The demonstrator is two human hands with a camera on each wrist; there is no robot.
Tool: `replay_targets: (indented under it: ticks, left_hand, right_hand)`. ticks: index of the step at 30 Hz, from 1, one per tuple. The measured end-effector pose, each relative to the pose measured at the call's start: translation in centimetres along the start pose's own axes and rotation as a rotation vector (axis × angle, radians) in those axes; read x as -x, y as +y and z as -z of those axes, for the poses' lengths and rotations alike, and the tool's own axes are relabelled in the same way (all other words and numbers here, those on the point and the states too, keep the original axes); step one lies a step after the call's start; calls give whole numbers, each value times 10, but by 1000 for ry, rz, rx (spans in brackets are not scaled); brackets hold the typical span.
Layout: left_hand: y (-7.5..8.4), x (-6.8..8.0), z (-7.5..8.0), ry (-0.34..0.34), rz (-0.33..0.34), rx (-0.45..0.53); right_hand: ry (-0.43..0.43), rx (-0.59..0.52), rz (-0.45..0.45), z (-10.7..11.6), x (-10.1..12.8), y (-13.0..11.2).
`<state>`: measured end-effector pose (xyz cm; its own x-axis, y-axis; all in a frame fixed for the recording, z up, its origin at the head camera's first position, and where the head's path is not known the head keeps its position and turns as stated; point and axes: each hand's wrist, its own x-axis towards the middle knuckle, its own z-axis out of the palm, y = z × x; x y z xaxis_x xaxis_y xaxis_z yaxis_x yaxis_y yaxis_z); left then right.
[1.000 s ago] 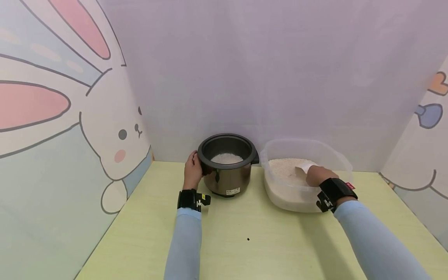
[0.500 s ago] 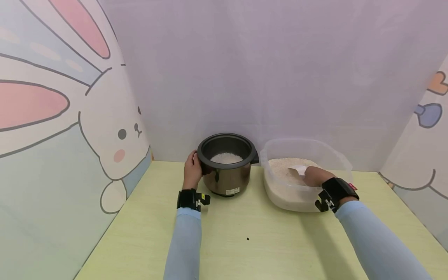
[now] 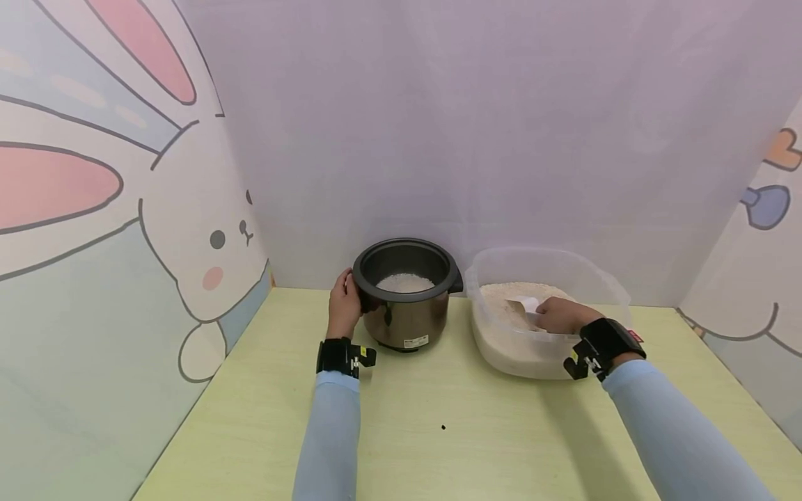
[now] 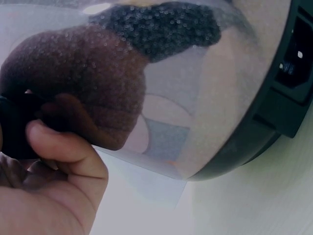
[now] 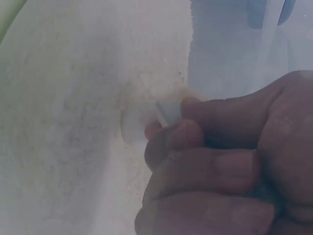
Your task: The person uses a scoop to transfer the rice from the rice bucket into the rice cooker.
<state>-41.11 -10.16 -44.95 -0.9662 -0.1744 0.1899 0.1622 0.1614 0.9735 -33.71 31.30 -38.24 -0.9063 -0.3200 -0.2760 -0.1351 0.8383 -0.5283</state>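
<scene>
Rice [image 3: 510, 298] fills my clear tub [image 3: 610, 287], and some is already in the cooker pot [image 3: 406, 321] beside it, so more scoops may be left. My right hand [image 3: 560, 314] is curled tight around a white scoop [image 3: 523, 304] in the tub. My left hand [image 3: 344, 304] grips the pot's side.
</scene>
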Motion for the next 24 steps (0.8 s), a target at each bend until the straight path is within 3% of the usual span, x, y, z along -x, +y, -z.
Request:
replay_targets:
  ticks: [13,24]
  left_hand:
    - [2,0,1,-5,2,8]
    - [-1,-1,1,-9,-35,10]
  right_hand:
    - [-105,-332,21,6,3,4]
    - [-142,-412,91,8,6,4]
